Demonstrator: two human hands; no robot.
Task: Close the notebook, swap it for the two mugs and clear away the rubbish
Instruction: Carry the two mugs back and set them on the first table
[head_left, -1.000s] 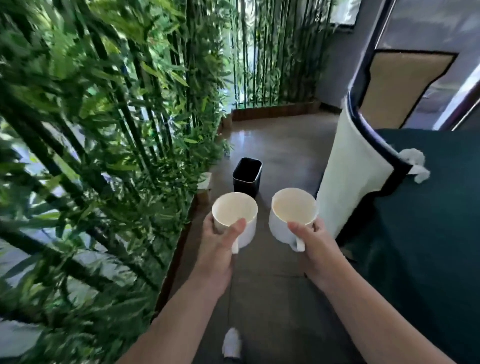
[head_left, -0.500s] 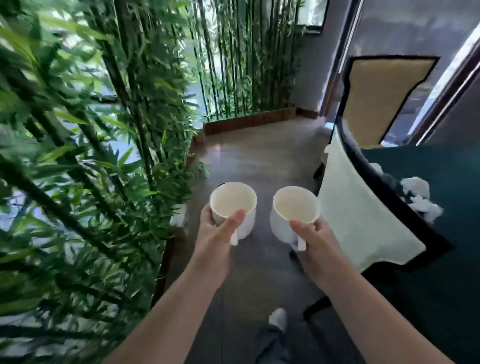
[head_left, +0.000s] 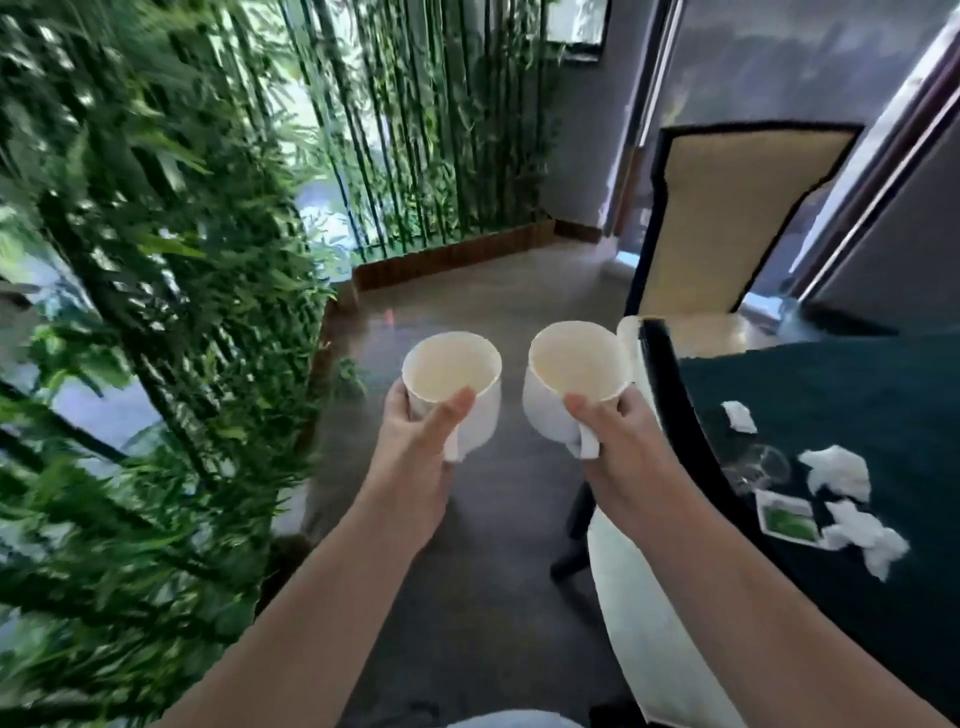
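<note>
Mugs fill both hands: the left hand (head_left: 415, 447) grips the left mug (head_left: 453, 387) by its handle, thumb over the rim, and the right hand (head_left: 621, 441) clasps the right mug (head_left: 571, 382) the same way. Both are upright, side by side but apart, above the floor (head_left: 467, 545). Crumpled tissues (head_left: 836, 473) and a green packet (head_left: 787, 519) lie on the dark counter (head_left: 831, 384) to the right.

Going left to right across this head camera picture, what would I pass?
Green bamboo plants → left hand holding a white ceramic mug → right hand holding a second white mug → dark green table → crumpled white tissues.
</note>
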